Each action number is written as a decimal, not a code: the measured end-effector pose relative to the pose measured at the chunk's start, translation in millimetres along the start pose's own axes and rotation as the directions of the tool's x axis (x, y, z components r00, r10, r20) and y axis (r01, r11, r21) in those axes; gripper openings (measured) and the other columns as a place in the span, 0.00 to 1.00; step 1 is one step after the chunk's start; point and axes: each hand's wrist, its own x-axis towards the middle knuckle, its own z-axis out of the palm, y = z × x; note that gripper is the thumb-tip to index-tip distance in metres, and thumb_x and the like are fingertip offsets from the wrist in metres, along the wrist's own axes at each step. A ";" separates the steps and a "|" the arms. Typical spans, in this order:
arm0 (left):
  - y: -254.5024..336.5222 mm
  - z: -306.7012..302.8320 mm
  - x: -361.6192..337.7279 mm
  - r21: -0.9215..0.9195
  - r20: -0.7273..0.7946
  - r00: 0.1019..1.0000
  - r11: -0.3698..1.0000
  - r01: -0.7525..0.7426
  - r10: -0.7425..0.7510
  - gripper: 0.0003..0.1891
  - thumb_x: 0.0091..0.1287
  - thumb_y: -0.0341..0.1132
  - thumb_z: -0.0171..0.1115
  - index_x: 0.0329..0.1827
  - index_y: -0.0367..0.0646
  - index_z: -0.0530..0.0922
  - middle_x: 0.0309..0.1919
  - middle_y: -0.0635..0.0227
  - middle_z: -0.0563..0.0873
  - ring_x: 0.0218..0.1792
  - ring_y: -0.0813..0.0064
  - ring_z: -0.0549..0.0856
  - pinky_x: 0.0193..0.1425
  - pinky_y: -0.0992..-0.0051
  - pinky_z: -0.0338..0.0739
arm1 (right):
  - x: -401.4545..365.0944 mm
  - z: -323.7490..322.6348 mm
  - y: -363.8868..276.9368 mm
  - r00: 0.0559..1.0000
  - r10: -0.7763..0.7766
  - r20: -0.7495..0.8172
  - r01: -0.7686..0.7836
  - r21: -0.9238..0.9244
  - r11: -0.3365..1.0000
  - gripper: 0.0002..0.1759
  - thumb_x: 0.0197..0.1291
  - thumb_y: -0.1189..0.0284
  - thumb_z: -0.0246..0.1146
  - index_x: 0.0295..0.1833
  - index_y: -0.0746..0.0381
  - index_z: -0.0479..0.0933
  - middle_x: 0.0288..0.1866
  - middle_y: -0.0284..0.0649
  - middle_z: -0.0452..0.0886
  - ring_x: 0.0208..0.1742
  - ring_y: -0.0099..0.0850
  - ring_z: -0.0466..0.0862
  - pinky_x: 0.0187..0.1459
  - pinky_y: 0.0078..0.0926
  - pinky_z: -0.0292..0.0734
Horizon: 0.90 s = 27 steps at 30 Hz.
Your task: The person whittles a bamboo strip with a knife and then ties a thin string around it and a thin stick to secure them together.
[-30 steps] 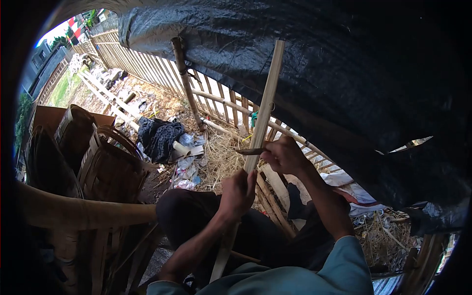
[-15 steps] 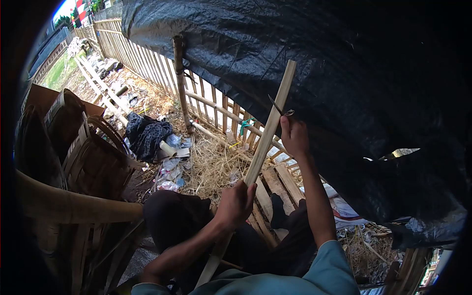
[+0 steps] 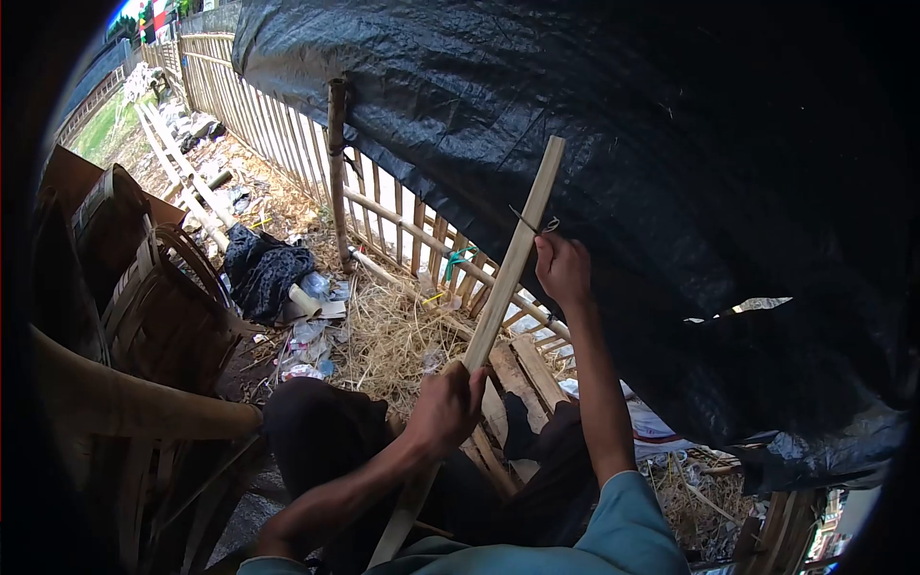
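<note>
A long, pale bamboo strip [image 3: 516, 264] slants from my lap up to the right, its far end raised in front of black plastic sheeting. My left hand [image 3: 447, 410] is closed around its lower part, above my knees. Nearer the top, my right hand [image 3: 563, 270] is closed on a knife [image 3: 524, 221], whose thin dark blade crosses the strip. The knife's handle is hidden within the fingers. A small curled shaving [image 3: 550, 225] shows beside the blade, just above my right thumb.
Black plastic sheeting [image 3: 661, 182] hangs ahead and to the right. Woven baskets [image 3: 158, 297] and a thick bamboo pole [image 3: 144, 398] are at my left. Straw [image 3: 388, 335] and litter cover the ground before a bamboo fence [image 3: 273, 125]. Wooden slats [image 3: 522, 379] lie by my feet.
The whole view has shifted slightly. The strip's top end sits a little lower, and the blade lies flatter across it. Both hands keep their grip.
</note>
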 end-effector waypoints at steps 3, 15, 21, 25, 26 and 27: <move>4.3 -3.4 1.4 -0.008 0.030 0.999 1.000 0.027 -0.027 0.21 0.71 0.41 0.53 0.24 0.30 0.72 0.12 0.45 0.74 0.16 0.47 0.78 0.22 0.57 0.71 | -2.4 -1.3 -0.5 0.999 0.032 0.023 -0.031 -0.018 0.999 0.19 0.67 0.57 0.51 0.34 0.57 0.80 0.24 0.45 0.81 0.29 0.49 0.81 0.33 0.45 0.77; -9.2 -7.1 2.0 -0.452 0.305 0.899 0.783 0.427 -0.314 0.25 0.75 0.52 0.44 0.28 0.40 0.72 0.14 0.79 0.66 0.14 0.86 0.66 0.16 0.80 0.59 | -37.3 4.4 -24.2 0.940 0.242 0.240 -0.331 0.473 0.816 0.20 0.65 0.55 0.57 0.36 0.63 0.77 0.17 0.36 0.73 0.20 0.28 0.74 0.24 0.28 0.67; -25.3 -9.6 3.2 -0.527 0.392 0.865 0.694 0.491 -0.313 0.22 0.76 0.50 0.42 0.25 0.45 0.66 0.14 0.79 0.65 0.12 0.86 0.64 0.13 0.80 0.58 | -49.0 7.0 -66.2 0.904 0.233 0.359 -0.421 0.647 0.636 0.19 0.60 0.56 0.65 0.38 0.63 0.77 0.16 0.24 0.67 0.18 0.13 0.65 0.20 0.19 0.57; -26.6 -11.9 -1.2 -0.479 0.409 0.852 0.719 0.504 -0.326 0.21 0.76 0.48 0.43 0.26 0.44 0.68 0.14 0.76 0.69 0.12 0.82 0.69 0.16 0.79 0.65 | -55.9 3.4 -67.5 0.887 0.211 0.411 -0.444 0.632 0.635 0.19 0.59 0.57 0.64 0.38 0.65 0.76 0.17 0.28 0.69 0.18 0.17 0.67 0.22 0.22 0.61; -22.9 -13.1 -1.5 -0.443 0.402 0.850 0.740 0.506 -0.340 0.22 0.76 0.48 0.43 0.26 0.43 0.69 0.14 0.75 0.70 0.13 0.81 0.70 0.17 0.79 0.66 | -58.9 3.9 -67.9 0.894 0.202 0.400 -0.431 0.648 0.627 0.19 0.59 0.57 0.63 0.38 0.65 0.76 0.17 0.28 0.69 0.18 0.18 0.68 0.22 0.23 0.62; -25.6 -17.2 0.1 -0.346 0.398 0.858 0.812 0.469 -0.325 0.21 0.75 0.47 0.45 0.28 0.40 0.71 0.18 0.72 0.75 0.16 0.80 0.73 0.21 0.79 0.69 | -61.3 3.9 -69.3 0.902 0.192 0.387 -0.417 0.665 0.620 0.19 0.60 0.57 0.63 0.38 0.65 0.76 0.17 0.29 0.70 0.19 0.19 0.68 0.23 0.24 0.63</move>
